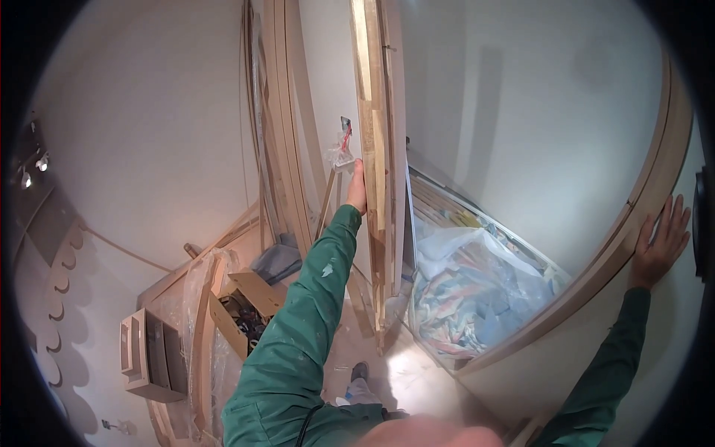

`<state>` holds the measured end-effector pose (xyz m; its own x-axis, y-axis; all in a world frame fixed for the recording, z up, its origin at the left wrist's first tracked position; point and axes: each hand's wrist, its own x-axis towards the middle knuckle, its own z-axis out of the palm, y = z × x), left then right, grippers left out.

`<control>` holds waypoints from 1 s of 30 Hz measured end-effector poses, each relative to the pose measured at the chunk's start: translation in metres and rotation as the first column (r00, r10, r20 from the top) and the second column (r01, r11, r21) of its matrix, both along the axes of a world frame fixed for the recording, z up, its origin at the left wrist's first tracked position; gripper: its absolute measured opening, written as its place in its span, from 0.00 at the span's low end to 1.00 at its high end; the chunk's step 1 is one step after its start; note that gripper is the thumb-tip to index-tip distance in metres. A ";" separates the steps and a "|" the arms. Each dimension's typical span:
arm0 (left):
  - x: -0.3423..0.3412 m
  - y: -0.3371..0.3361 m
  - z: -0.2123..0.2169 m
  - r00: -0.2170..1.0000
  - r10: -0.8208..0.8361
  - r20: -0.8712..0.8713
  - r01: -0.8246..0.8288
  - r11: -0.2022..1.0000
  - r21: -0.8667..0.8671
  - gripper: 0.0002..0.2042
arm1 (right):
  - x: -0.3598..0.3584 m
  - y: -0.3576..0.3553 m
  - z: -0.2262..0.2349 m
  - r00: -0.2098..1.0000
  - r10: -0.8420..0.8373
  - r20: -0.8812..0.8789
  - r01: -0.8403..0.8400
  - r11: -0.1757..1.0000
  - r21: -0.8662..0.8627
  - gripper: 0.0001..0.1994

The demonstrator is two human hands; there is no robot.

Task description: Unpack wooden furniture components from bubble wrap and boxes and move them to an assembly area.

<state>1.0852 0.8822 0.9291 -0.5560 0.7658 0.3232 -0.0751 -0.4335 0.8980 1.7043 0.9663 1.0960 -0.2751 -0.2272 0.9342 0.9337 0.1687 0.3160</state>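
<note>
A tall door, seen nearly edge-on with bare wood along its edge, stands upright in front of me. My left hand holds its edge from the left side, and most of the fingers are hidden. Far to the right, my right hand lies open with fingers spread, across the wooden door frame and the pale wall beside it. Both arms are stretched out in green sleeves, the left one marked with white spots.
Clear plastic sheeting over crumpled cloths fills the floor behind the doorway. At left sit an open cardboard box, a small drawer unit and long boards against the wall. Wires hang from a wall box.
</note>
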 end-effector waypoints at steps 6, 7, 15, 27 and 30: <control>-0.004 -0.003 -0.004 0.991 0.118 0.055 -0.124 0.986 0.110 0.36 | -0.002 -0.002 0.001 1.000 -0.001 0.004 0.000 1.000 0.007 0.22; 0.001 -0.003 -0.003 0.992 0.113 0.058 -0.119 0.987 0.105 0.36 | -0.001 -0.003 0.001 1.000 0.001 0.023 -0.002 0.999 0.034 0.22; 0.002 -0.010 -0.005 0.819 0.474 -0.325 -0.445 0.881 0.163 0.29 | -0.003 -0.001 -0.001 1.000 0.003 0.007 -0.003 1.000 0.010 0.22; 0.007 -0.001 -0.015 0.782 0.539 -0.314 -0.478 0.841 0.254 0.21 | -0.002 -0.001 0.001 1.000 -0.003 0.006 0.003 1.000 0.021 0.22; 0.006 -0.005 -0.017 0.788 0.533 -0.307 -0.476 0.845 0.245 0.21 | -0.003 -0.002 0.002 1.000 0.021 0.009 -0.022 0.999 0.030 0.21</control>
